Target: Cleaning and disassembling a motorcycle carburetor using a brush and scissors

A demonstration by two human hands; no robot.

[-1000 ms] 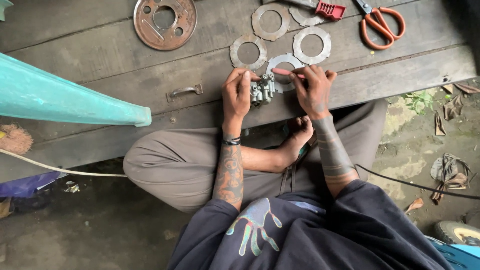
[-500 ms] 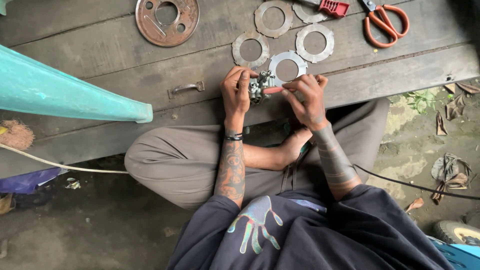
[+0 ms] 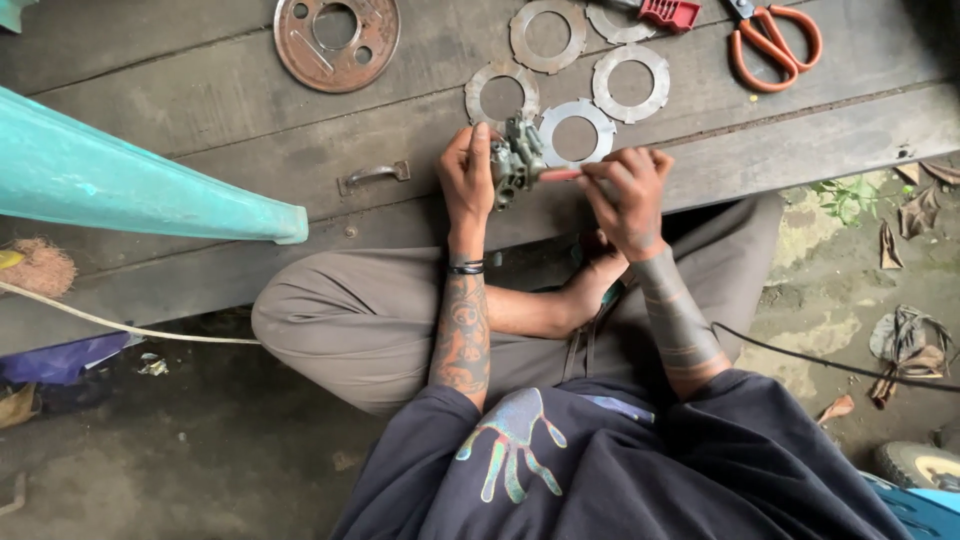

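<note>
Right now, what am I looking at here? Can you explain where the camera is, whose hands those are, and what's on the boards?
The one picture comes from a camera on a person's head, looking down at their own lap and hands. They sit cross-legged at a wooden platform. The left hand grips a small metal part. The right hand holds a thin red tool against it. On the boards lie four flat grey rings, a rusty disc, orange scissors and a metal handle. A teal pole crosses at left.

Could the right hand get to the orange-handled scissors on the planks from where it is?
Probably yes: the scissors lie in the open beyond the right hand, nothing between them, but it already pinches a thin red tool.
</note>
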